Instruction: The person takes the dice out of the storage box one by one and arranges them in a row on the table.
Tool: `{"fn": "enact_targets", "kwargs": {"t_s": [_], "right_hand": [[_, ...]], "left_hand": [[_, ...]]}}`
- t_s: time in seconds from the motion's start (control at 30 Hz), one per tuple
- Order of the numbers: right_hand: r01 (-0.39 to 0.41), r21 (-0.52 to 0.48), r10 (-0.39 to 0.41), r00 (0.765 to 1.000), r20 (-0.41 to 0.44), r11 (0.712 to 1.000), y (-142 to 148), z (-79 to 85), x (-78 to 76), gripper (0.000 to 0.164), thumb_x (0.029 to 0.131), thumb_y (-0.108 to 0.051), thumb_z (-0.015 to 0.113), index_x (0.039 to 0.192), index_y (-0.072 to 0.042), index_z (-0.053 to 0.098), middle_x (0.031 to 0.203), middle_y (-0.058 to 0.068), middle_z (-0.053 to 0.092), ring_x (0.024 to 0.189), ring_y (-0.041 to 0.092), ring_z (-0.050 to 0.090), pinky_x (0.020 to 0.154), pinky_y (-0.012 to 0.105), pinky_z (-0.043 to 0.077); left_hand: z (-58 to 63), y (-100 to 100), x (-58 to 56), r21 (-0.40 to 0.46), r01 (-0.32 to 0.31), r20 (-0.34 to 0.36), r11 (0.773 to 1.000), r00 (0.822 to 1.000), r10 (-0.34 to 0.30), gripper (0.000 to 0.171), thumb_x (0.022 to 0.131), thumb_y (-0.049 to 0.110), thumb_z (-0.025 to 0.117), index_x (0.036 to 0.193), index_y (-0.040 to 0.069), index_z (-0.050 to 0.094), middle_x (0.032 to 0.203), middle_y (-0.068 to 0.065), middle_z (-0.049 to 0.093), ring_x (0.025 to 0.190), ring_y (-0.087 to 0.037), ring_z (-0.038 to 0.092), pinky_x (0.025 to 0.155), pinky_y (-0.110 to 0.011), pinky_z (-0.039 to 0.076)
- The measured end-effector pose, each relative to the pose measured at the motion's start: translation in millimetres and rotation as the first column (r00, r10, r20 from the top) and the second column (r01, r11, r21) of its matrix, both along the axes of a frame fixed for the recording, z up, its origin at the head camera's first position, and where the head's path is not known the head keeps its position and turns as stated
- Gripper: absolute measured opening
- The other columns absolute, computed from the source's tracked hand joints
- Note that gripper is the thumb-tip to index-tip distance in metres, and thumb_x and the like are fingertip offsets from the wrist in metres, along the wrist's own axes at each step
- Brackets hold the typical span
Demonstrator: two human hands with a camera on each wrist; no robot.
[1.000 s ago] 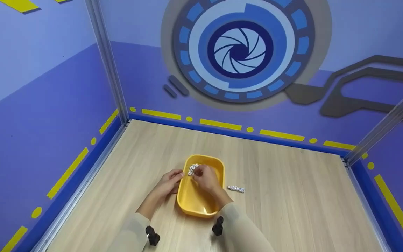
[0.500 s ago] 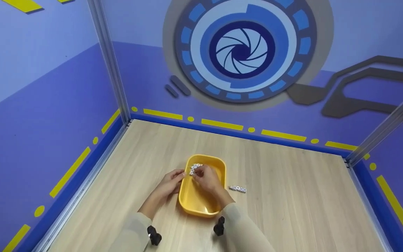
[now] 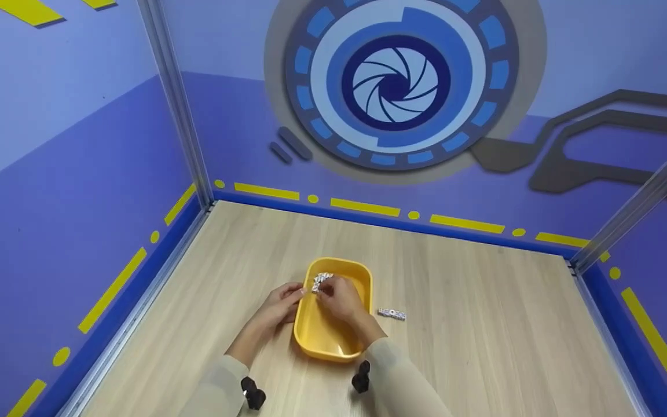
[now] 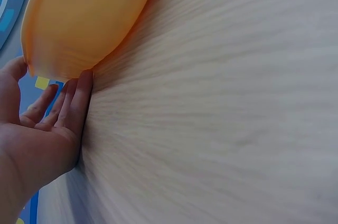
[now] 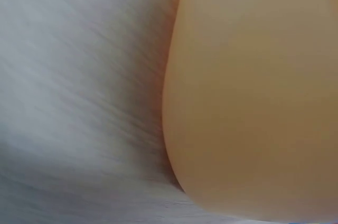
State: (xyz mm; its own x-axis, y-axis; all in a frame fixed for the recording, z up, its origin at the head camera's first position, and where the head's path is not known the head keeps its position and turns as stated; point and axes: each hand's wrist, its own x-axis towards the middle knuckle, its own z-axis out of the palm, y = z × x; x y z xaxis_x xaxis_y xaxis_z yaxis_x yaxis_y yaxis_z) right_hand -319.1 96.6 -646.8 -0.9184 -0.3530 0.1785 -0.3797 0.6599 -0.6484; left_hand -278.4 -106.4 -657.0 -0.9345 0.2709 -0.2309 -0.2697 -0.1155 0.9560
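Yellow tray (image 3: 325,335) well apart from far and side edges of counter (image 3: 484,324); patterned strip (image 3: 392,314) just right. Left hand (image 3: 278,304), fingers extended, touches tray wall; right hand (image 3: 343,298), fingers curled, pinches white, dark-patterned piece (image 3: 322,278) inside, far-left.

Near end of the yellow bin (image 3: 323,328) free; obstacle (far end): right fingers (image 3: 329,285).

At my left fingertips (image 4: 86,77) the bin (image 3: 323,333) looked like smooth plastic, glossy inside; the table (image 3: 478,324) seemed matt wood, the posts (image 3: 184,116) bare metal, my sleeves (image 3: 406,379) soft, matt cloth.
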Motion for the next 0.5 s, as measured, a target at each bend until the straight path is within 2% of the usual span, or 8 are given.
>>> {"fn": "enact_targets", "kwargs": {"t_s": [0.1, 0.3, 0.5], "right_hand": [[-0.006, 0.004, 0.006, 1.000, 0.003, 1.000, -0.4, 0.2, -0.9, 0.007, 0.087, -0.011, 0.075, 0.094, -0.008, 0.076, 0.085, -0.002, 0.069, 0.079, 0.011, 0.060, 0.074, 0.030, 0.053], [0.019, 0.015, -0.020, 0.996, 0.084, 1.000, -1.2, 0.6, -0.5, 0.008, 0.087, -0.012, 0.076, 0.095, -0.010, 0.075, 0.082, -0.006, 0.066, 0.077, 0.010, 0.059, 0.071, 0.027, 0.052], [0.016, 0.017, -0.017, 0.998, 0.065, 1.000, 0.1, 0.7, -2.4, 0.005, 0.087, -0.012, 0.076, 0.091, -0.010, 0.073, 0.080, -0.005, 0.065, 0.074, 0.010, 0.058, 0.067, 0.026, 0.051]], "left_hand": [[-0.8, -1.0, -0.3, 0.000, 0.001, -0.004, 1.000, 1.000, -0.001, 0.059, 0.100, 0.036, 0.060, 0.145, 0.002, 0.043, 0.138, -0.021, 0.055, 0.118, -0.033, 0.061, 0.089, -0.041, 0.056], [-0.8, -1.0, 0.0, 0.006, -0.001, -0.009, 1.000, 1.000, 0.002, 0.057, 0.101, 0.033, 0.058, 0.145, 0.001, 0.043, 0.138, -0.021, 0.054, 0.119, -0.034, 0.061, 0.090, -0.041, 0.056], [-0.7, 0.4, -1.8, 0.013, -0.006, 0.001, 1.000, 1.000, 0.006, 0.056, 0.101, 0.034, 0.059, 0.144, 0.002, 0.044, 0.137, -0.021, 0.055, 0.118, -0.033, 0.062, 0.090, -0.042, 0.056]]}}
